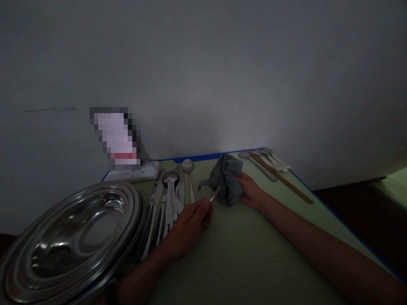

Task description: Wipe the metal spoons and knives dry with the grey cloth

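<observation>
1. Stacked round steel compartment plates sit nearest us, just left of our left hand.
2. Left hand: fingers pinched closed on a thin steel utensil. Its long axis runs up and right from the hand, and its far end is buried in the cloth.
3. The dark grey checked cloth is bunched in our right hand, which is wrapped round it, just right of the left hand.
4. Both forearms lie low over the pale green table mat. Loose steel spoons lie just left of the left hand.

Left hand: bare, fingers pinched closed, forearm entering from the bottom edge. Right hand: bare, fingers curled shut in a grasp, forearm stretched in from the lower right.
</observation>
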Available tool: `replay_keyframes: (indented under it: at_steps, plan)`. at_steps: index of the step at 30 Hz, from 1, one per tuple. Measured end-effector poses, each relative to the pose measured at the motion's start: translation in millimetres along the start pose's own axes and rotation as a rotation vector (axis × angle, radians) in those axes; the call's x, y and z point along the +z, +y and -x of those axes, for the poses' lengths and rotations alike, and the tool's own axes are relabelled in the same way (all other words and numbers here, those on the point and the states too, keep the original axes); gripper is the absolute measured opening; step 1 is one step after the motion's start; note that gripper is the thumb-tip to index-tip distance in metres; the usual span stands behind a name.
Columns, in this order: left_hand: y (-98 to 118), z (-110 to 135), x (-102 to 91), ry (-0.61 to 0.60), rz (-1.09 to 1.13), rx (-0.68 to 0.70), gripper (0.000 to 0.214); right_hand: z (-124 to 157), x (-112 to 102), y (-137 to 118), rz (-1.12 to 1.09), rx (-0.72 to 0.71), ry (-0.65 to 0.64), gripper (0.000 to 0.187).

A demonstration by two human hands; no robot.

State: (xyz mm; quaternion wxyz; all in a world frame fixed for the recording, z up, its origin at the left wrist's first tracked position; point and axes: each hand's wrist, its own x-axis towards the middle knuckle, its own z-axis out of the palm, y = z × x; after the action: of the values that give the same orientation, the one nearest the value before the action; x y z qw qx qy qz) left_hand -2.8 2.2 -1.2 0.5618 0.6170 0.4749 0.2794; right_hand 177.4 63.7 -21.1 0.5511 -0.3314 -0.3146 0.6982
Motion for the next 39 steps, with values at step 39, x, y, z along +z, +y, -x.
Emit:
replay_keyframes:
  at_steps: [39]
  plan:
    - [-5, -2, -0.3, -0.048, 0.117, 0.015, 0.037, 2, 5, -2, -0.045, 0.034, 0.001, 0.026]
